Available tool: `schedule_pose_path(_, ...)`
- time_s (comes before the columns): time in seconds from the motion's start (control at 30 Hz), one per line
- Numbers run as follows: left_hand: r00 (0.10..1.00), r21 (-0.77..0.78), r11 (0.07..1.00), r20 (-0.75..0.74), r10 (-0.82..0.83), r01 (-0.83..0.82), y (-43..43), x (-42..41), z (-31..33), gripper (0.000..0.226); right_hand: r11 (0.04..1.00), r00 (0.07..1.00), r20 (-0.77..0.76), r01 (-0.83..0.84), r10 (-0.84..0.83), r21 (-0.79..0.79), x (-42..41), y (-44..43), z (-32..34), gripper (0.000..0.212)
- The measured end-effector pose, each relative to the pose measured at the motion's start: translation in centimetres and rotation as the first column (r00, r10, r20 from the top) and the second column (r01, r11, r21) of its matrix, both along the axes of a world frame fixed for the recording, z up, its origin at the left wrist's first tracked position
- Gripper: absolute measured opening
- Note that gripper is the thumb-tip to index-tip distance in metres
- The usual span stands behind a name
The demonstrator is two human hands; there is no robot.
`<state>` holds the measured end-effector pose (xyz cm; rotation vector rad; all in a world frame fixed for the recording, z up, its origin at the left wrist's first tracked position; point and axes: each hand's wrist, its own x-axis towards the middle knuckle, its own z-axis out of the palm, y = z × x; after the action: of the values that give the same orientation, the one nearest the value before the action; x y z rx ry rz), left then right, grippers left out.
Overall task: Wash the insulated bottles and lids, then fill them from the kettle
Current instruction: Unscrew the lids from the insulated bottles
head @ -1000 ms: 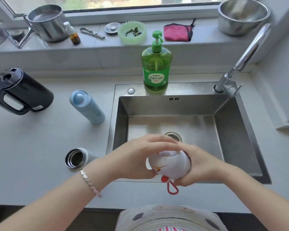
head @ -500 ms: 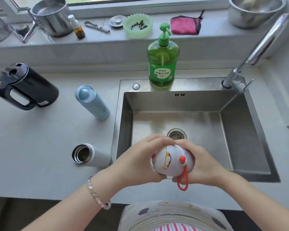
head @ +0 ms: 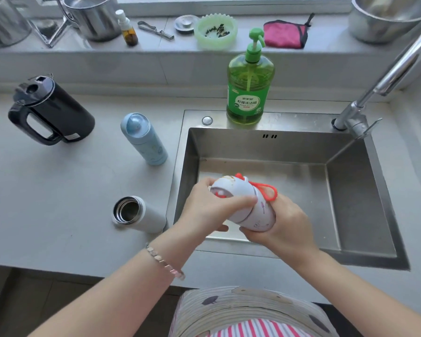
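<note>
Above the near side of the steel sink (head: 350,190), the left hand (head: 209,210) curls round the domed lid (head: 233,193) of a smooth white bottle (head: 261,215) lying tilted, while the right hand (head: 287,229) wraps its rounded body beside a red loop (head: 263,185).

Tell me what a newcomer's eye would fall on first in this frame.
The left hand and right hand grip a white bottle over the sink. The bright green soap bottle stands on the sink's back rim. A black kettle sits far left, with a blue bottle and an open bottle between it and the sink.
</note>
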<state>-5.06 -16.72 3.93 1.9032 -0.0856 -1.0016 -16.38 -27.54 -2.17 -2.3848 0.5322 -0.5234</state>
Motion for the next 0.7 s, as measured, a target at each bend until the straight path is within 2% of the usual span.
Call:
schedule_pose_path(0.07, 0.999, 0.066, 0.998, 0.053, -0.005, 0.001, -0.6, 0.6, 0.6, 0.075, 0.997, 0.997, -0.012, 0.072, -0.071, 0.033, 0.6, -0.2, -0.1, 0.075)
schedule_pose_path(0.13, 0.961, 0.18, 0.977, 0.229, -0.156, 0.116, -0.4, 0.9, 1.3, 0.085, 0.984, 0.997, -0.025, 0.073, -0.07, 0.164, 0.8, -0.5, 0.2, 0.078)
schedule_pose_path(0.17, 0.911, 0.228, 0.961, 0.343, -0.23, 0.157, -0.2, 1.1, 1.8, 0.08, 0.975, 0.998, -0.025, 0.055, -0.05, 0.216, 0.7, -0.7, 0.3, 0.08)
schedule_pose_path(0.23, 0.836, 0.219, 0.962, 0.486, -0.255, 0.166, 0.8, 1.7, 2.7, 0.072, 0.965, 0.999, -0.041, 0.028, -0.018, 0.262, 0.3, -0.9, 0.6, 0.081)
schedule_pose_path(0.33, 0.791, 0.178, 0.978, 0.579, -0.196, 0.111, 3.0, 3.2, 2.9, 0.072, 0.933, 0.988, -0.156, 0.049, 0.008, 0.357, -0.4, -2.0, 0.6, 0.077)
schedule_pose_path(0.4, 0.727, 0.254, 0.963, 0.643, -0.241, 0.095, 4.5, 4.1, 2.2, 0.068, 0.912, 0.951, -0.304, 0.079, 0.052, 0.403, -0.7, -3.1, 0.8, 0.064)
schedule_pose_path(0.47, 0.69, 0.339, 0.935, 0.653, -0.313, 0.103, 5.7, 4.7, 1.3, 0.068, 0.915, 0.869, -0.479, 0.085, 0.125, 0.394, -0.5, -4.1, 1.5, 0.047)
schedule_pose_path(0.53, 0.662, 0.417, 0.9, 0.64, -0.391, 0.129, 6.4, 4.9, 0.7, 0.069, 0.942, 0.758, -0.627, 0.049, 0.18, 0.331, 0.2, -4.8, 2.2, 0.039)
schedule_pose_path(0.7, 0.638, 0.454, 0.877, 0.63, -0.442, 0.158, 7.8, 5.3, -0.4, 0.068, 0.981, 0.484, -0.861, 0.022, 0.156, 0.191, 3.2, -5.9, 3.0, 0.06)
